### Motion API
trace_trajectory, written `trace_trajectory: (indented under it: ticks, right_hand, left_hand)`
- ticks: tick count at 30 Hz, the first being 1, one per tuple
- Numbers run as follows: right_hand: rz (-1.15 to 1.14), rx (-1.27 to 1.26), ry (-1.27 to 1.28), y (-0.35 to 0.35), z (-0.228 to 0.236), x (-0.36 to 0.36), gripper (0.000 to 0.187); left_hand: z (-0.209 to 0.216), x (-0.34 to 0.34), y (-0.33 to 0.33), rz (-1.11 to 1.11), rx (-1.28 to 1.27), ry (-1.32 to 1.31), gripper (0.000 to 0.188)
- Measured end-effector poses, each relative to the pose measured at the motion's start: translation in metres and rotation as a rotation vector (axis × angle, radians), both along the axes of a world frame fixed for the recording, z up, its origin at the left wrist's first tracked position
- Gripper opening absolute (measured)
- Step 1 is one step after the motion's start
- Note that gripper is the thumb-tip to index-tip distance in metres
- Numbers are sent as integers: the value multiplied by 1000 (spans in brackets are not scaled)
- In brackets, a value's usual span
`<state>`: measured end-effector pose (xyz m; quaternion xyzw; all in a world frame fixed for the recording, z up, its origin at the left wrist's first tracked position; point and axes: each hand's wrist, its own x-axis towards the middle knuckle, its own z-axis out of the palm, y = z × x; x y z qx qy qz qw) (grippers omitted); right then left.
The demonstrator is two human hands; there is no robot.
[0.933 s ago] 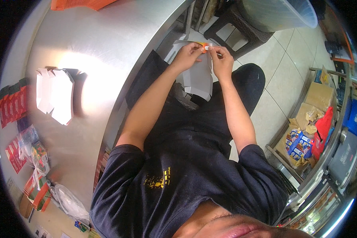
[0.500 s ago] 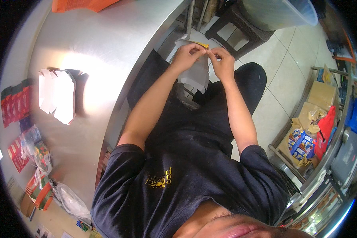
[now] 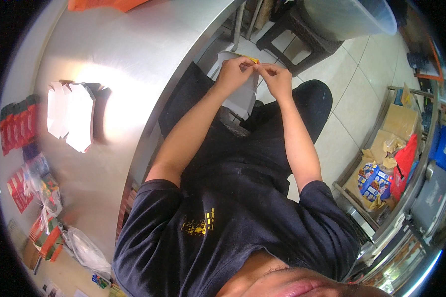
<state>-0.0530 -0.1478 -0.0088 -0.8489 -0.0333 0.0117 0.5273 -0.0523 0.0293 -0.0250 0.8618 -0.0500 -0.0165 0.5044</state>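
A sheet of cut cardboard [image 3: 241, 101], white-grey on the side toward me with a yellow and red edge at its top, hangs between my knees. My left hand [image 3: 234, 72] pinches its upper edge. From the other side my right hand [image 3: 275, 76] pinches the same edge, its fingertips close against those of the left. On the steel table to my left lies a stack of similar white cut cardboard pieces [image 3: 72, 116] with notched edges, apart from both hands.
The steel table [image 3: 119, 44] runs along my left. Ahead stands a dark plastic stool [image 3: 302, 44] with a translucent tub [image 3: 349, 20] on it. To the right a metal-framed rack holds cardboard [image 3: 400, 119] and a red bag [image 3: 405, 163]. Plastic bags [image 3: 86, 247] lie at the lower left.
The cardboard has tilted and shifted slightly left between my hands. My right hand has moved a little left and down, and both hands keep their pinch.
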Motion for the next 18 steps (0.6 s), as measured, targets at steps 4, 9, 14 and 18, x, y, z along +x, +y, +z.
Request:
trace_trajectory:
  ticks: [4,9,14,18]
  right_hand:
    - [-85,-41,2,9,10,-6,28]
    - [-152,-1,-46,13,-8,2,26]
    - [-165,-302,-197,-5,-14,11,22]
    - [-223,-392,-170,-17,-15,15,20]
  left_hand:
    - [4,-1,-3,-27,-5,-1,21]
    - [-12,6,-7,130,-286,30,19]
    - [11,12,5,330,-134,-165,15]
    - [29,10,8,457,110,-246,15]
